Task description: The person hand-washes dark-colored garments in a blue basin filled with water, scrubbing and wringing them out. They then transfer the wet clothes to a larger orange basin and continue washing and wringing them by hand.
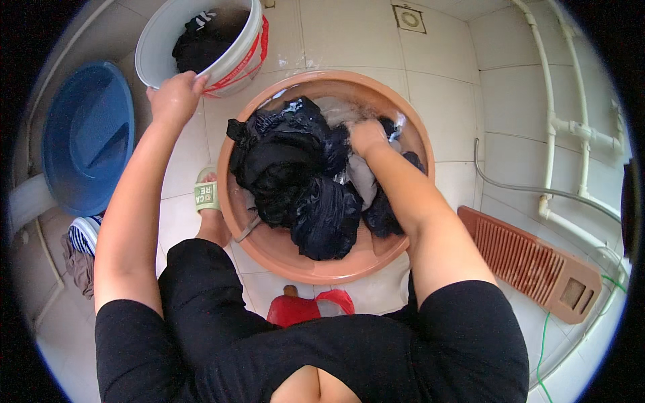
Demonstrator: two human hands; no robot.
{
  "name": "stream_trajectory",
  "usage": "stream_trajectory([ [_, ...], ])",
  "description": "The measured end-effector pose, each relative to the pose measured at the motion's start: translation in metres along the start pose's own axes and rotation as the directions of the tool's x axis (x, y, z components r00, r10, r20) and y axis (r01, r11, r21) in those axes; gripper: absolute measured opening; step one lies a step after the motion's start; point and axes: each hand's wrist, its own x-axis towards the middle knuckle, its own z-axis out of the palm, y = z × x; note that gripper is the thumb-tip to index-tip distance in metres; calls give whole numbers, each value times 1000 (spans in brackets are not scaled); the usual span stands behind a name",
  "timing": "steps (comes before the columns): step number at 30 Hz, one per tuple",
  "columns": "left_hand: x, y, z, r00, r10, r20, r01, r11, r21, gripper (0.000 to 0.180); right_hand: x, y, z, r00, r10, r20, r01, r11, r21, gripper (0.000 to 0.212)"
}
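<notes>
A large orange-brown basin [316, 271] stands on the floor before me, with a heap of wet dark clothes [285, 161] and some grey cloth [363, 180] in shallow water. My right hand [368, 136] is down among the clothes, its fingers curled into a dark garment [337, 149] and partly hidden. At the far left, my left hand [176, 99] grips the near rim of a white bucket [156, 57] with a red print. The bucket tilts toward me, and more dark clothing [209, 43] lies inside it.
A blue basin [87, 138] leans at the left, above striped cloth [84, 235]. To the right lie a brown washboard [524, 262], a grey hose [531, 187] and white wall pipes [549, 121]. A red thing [293, 310] sits below the basin. A floor drain [409, 19] is at the back.
</notes>
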Motion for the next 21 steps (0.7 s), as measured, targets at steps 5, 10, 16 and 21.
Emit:
stream_trajectory([
  [5, -59, 9, 2, 963, 261, -64, -257, 964, 62, 30, 17, 46, 43, 981, 196, 10, -193, 951, 242, 52],
  [10, -86, 7, 6, 988, 145, -60, -155, 967, -203, 18, -27, 71, 33, 993, 116, 22, -114, 890, 441, 49],
  [16, -102, 44, -10, 782, 513, -353, -620, 697, -360, 42, -182, 18, -110, 982, -65, -177, 176, 656, 734, 33],
  [21, -105, 91, 22, 851, 519, -77, -459, 665, -589, 73, -278, -12, -188, 882, -57, -467, 434, 483, 761, 38],
])
